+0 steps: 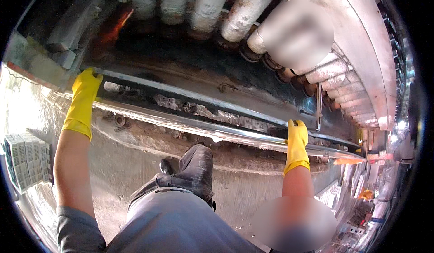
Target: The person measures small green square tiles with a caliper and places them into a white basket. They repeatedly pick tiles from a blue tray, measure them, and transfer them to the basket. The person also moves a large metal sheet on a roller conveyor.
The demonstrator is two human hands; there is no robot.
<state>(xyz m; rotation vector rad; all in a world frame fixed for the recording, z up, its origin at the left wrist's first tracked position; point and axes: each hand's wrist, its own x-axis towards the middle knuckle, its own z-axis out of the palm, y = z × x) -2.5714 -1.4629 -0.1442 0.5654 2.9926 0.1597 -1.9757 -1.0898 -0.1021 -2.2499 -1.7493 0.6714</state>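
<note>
Both my hands wear yellow rubber gloves and are set wide apart along the front of a dark metal trough. A long, straight grey metal bar runs slantwise between them. At its left end the fingers of my left hand are curled over it. Farther right, my right hand has its fingers bent round the same bar, knuckles up. Closer to my body, a shiny metal rim lies roughly parallel to the bar, with a dark gap between the two. The fingertips are partly hidden on both hands.
Thick whitish cylinders stand in a curved row behind the trough, under a broad metal hood. An orange glow shows at the far left. Stacked white crates stand at left. My leg is near the trough's front.
</note>
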